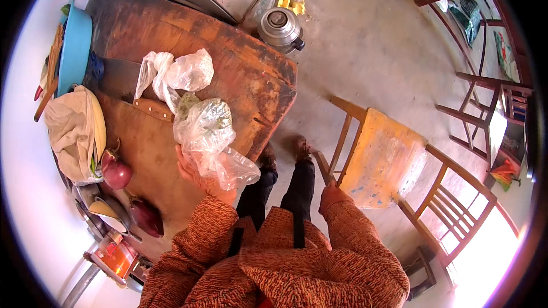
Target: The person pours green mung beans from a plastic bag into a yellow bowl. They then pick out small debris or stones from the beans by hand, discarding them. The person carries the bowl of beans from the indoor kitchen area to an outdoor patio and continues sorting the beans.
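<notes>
My left hand is at the edge of the wooden table, closed on a clear plastic bag with something greenish inside. Loose plastic drapes over its palm and hides some of the fingers. A second knotted plastic bag lies just beyond, and the brown handle of a tool shows beside both bags. Low on my right side, my right hand grips the end of a wooden bar on a chair with a worn yellow seat. The sleeve covers that wrist.
The table carries two eggplants, a cloth-covered basket and a blue basin along its left side. A metal kettle stands past the far corner. More wooden chairs are at the right.
</notes>
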Action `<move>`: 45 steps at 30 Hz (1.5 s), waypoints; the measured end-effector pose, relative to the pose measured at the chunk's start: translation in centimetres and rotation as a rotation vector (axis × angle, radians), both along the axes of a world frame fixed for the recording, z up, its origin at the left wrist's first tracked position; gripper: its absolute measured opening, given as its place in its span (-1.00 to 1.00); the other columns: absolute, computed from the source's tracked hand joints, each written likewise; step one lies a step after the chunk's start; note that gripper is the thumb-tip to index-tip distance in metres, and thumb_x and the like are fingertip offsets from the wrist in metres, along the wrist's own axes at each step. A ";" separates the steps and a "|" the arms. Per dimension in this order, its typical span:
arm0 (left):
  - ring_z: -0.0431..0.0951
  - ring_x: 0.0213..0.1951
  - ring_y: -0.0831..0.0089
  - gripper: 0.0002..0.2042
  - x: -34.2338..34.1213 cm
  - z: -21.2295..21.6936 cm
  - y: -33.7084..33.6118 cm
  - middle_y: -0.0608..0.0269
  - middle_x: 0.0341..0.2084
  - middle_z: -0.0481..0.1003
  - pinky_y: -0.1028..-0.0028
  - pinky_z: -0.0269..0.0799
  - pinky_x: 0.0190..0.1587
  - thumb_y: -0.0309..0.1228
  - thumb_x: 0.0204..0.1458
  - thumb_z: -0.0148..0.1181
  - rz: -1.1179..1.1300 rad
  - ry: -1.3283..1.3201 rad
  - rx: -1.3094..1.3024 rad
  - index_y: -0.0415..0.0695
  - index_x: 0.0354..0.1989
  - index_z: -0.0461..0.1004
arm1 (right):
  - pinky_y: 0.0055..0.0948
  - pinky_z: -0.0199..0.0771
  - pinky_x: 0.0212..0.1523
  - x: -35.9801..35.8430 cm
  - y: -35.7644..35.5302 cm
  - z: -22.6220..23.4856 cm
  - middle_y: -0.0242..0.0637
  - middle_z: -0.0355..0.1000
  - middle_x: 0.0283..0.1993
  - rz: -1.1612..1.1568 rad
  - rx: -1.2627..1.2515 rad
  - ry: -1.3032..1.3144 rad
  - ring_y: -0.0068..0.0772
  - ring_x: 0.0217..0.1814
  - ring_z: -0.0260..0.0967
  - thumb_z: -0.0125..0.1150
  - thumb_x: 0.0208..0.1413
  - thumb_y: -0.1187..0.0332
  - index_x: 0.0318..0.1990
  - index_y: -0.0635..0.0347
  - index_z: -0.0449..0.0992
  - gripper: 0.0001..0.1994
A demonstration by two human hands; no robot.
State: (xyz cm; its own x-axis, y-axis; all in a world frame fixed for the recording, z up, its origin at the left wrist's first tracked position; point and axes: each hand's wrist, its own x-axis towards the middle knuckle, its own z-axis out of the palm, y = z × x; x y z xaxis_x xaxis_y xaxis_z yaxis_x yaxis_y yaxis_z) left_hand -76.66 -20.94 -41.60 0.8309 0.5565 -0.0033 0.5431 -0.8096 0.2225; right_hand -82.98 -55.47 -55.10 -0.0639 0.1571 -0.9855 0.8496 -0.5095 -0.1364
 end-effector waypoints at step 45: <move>-0.18 0.37 -0.12 -0.35 -9.7 11.5 17.3 -0.04 0.35 -0.11 -0.26 -0.37 0.27 -0.06 -0.01 0.17 0.079 -0.053 -0.265 0.05 0.28 0.16 | 0.00 0.39 -0.17 22.6 43.9 23.8 -0.01 0.51 -0.23 -0.969 0.897 -0.793 0.18 -0.18 0.43 -0.20 0.23 -0.08 0.01 -0.17 0.41 -0.61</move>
